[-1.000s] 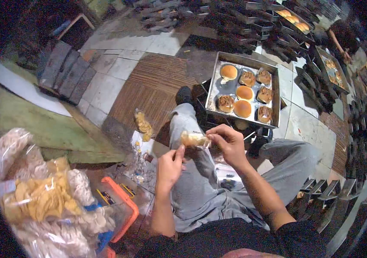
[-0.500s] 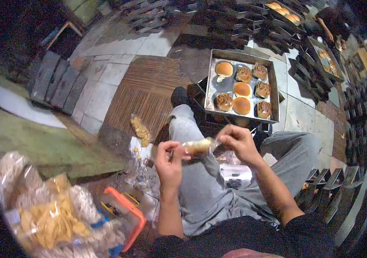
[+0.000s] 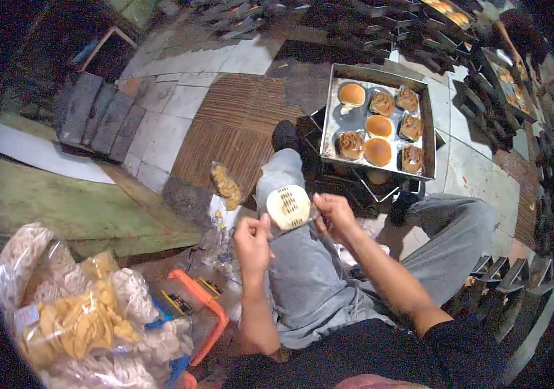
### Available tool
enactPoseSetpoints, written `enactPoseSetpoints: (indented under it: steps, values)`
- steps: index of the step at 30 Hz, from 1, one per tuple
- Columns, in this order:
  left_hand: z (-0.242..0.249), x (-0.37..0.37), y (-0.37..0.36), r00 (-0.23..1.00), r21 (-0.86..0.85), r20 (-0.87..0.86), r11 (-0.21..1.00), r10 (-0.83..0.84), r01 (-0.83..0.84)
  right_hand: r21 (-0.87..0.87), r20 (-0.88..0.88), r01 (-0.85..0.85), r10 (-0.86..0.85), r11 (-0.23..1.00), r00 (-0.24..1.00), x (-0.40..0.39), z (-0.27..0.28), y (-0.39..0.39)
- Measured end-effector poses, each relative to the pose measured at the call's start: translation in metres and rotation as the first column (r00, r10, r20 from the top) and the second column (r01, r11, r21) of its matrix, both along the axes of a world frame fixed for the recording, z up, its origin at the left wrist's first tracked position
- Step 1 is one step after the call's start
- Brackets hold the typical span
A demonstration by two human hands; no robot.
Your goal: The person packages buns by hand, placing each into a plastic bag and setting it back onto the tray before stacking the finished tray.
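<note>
Above grey trousered knees, wrapped bun (image 3: 288, 207) stretched between left hand (image 3: 253, 241) and right hand (image 3: 332, 216)

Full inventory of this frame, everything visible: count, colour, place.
wrapped bun: 1, pale, in clear plastic, held between both hands above the knee
baking tray: 1, metal, on a rack beyond the knees
buns on tray: 7, golden to brown, in two rows
packed bun: 1, yellowish, on the floor left of the leg
snack bags: several, white and yellow, lower left
orange bin: 1, beside the bags
empty trays: many, dark, stacked along right and top edges
other person: 1, top right, partly seen
left hand: pinching the wrap's left end
right hand: pinching the right end
</note>
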State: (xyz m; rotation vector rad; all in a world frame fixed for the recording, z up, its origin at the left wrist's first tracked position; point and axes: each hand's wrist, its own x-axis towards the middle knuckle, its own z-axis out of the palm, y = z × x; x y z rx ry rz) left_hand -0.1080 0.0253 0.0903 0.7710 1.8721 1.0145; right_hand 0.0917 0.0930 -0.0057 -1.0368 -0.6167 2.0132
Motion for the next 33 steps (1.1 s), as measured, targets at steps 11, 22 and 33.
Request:
enactPoseSetpoints:
  steps: [11,22,33]
  values:
    - [-0.011,0.110,0.006,0.651,0.247,-0.645,0.697,-0.400,0.673,0.035,0.026,0.130,-0.131,0.991,0.991,0.070,0.002,0.021]
    - [-0.073,0.121,0.041,0.551,0.039,-0.341,0.574,-0.762,0.818,0.238,0.963,-0.522,-0.127,0.819,0.239,0.119,-0.016,0.088]
    - [-0.067,0.114,0.027,0.282,-0.167,0.113,0.262,-0.953,0.951,0.207,0.949,-0.576,-0.020,0.791,0.314,0.096,0.020,-0.122]
